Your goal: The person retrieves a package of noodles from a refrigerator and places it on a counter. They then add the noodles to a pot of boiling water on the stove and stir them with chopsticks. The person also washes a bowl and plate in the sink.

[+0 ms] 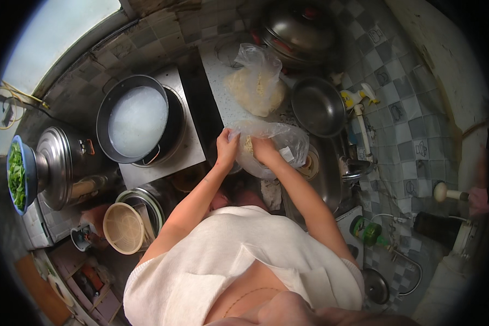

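A clear plastic bag [291, 132] is held up in front of me, its mouth gathered at the left. My left hand [227, 150] pinches the bag's rim between thumb and fingers. Inside the mouth is my right hand [265, 150], its fingertips hidden by the hand and the film. Pale noodle strands [248, 144] show right beside those fingers; whether they are gripped is unclear. Behind it, a second clear bag full of noodles [256, 93] rests on the speckled countertop [214, 67]. To the left, a large dark pot [138, 116] of cloudy, whitish liquid stands on the stove [175, 142].
An empty dark pan [318, 106] sits by the sink [330, 179], near a faucet [354, 168]. A lidded metal pot [299, 34] stands at the back. Far left, a blue bowl of leafy greens [18, 175] tops a steel pot [65, 163]. A beige plastic basket [123, 228] is lower left.
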The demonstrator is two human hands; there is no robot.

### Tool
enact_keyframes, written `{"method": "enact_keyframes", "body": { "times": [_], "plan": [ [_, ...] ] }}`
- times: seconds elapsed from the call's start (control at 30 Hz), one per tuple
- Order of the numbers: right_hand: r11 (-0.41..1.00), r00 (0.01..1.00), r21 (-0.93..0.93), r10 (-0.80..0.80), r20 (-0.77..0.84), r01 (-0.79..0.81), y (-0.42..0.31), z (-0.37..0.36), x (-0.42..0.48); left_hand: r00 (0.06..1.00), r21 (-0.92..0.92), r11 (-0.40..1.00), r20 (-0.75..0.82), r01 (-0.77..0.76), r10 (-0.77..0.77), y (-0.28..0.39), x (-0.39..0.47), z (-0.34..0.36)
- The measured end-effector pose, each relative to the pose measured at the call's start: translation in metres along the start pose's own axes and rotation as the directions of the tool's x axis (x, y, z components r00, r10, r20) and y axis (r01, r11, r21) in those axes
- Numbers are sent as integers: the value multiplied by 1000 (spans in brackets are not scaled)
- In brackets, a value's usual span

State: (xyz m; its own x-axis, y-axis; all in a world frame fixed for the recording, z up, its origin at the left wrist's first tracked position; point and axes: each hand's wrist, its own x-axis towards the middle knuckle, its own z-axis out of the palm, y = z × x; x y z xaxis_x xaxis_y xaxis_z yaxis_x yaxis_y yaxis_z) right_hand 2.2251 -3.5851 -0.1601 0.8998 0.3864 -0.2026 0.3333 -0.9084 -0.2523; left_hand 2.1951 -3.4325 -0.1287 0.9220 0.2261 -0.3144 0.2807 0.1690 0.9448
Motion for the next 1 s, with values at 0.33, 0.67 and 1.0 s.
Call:
{"method": "enact_keyframes", "body": {
  "times": [0.33,0.67,1.0],
  "plan": [
    [745,945,610,83,317,-270,42,-15,5,995,96,993,-66,-68,74,6,11,-28],
    [996,952,40,61,299,-76,39,-41,26,981,209,968,-99,-141,165,8,22,-17],
    [997,969,-72,-14,246,33,9,13,12,988,280,948,2,-151,157,-4,20,-15]
  ]
}}
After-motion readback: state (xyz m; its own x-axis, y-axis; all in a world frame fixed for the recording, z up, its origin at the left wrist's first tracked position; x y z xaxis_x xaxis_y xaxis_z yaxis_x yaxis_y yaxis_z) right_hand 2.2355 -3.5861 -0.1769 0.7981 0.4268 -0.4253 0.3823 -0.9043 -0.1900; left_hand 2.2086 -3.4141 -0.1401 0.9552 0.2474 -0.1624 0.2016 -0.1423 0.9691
